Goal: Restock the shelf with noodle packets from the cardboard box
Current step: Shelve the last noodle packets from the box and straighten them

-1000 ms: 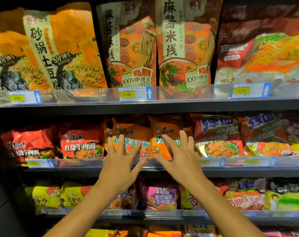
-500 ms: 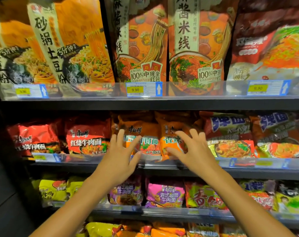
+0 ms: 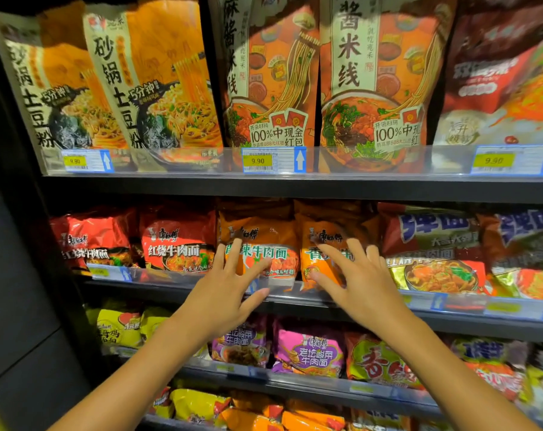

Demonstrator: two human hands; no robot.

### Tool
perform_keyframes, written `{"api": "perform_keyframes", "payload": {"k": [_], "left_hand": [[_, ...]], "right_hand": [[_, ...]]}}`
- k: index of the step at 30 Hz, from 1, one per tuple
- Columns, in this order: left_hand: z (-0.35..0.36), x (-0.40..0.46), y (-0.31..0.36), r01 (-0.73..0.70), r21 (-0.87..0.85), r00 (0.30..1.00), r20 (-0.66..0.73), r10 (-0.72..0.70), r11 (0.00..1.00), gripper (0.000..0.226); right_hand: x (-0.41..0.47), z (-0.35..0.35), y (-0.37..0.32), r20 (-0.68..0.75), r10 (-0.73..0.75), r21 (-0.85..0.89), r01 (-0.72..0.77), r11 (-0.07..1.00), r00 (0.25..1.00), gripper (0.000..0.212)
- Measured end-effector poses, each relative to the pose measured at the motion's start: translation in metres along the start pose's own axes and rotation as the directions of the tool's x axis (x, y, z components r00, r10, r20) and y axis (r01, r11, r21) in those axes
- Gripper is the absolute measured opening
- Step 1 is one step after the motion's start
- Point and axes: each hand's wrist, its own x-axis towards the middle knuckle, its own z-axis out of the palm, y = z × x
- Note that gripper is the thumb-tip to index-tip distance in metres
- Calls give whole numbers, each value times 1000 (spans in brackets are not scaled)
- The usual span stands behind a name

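While both arms reach up from the bottom of the view, the left hand (image 3: pixel 223 284) and the right hand (image 3: pixel 355 279) are spread flat at the middle shelf (image 3: pixel 295 301), fingers apart and straight, clamped on nothing. Under the left fingertips sits an orange noodle packet (image 3: pixel 264 244), standing upright at the front of the shelf. Under the right fingertips stands a second orange packet (image 3: pixel 323 244), just beside the first. Whether the fingers press the wrappers or only hover just in front cannot be told. Left of the left hand stand red packets (image 3: pixel 177 241); right of the right hand stand packets with blue lettering (image 3: pixel 431 244). Above both hands, tall noodle bags (image 3: pixel 273 73) fill the top shelf behind price tags (image 3: pixel 273 160). Below the hands, purple packets (image 3: pixel 307 346) and yellow packets (image 3: pixel 117 328) line a lower shelf.
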Motion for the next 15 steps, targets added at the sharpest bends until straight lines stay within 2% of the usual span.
{"api": "perform_keyframes", "payload": {"k": [4, 8, 11, 15], "left_hand": [[-4, -17, -2, -6, 8, 999, -54, 6, 1000, 61], [-12, -47, -33, -21, -52, 974, -228, 8, 998, 58], [-12, -66, -78, 20, -55, 956, -291, -36, 998, 56], [-2, -78, -145, 117, -48, 940, -318, -126, 992, 58]], "right_hand": [[-9, -5, -6, -98, -74, 35, 77, 996, 992, 65], [-14, -2, -33, -203, -204, 120, 231, 965, 958, 58], [-13, 15, -70, -186, -281, 171, 313, 934, 942, 56], [-4, 40, -125, -125, -311, 187, 330, 925, 942, 58]]}}
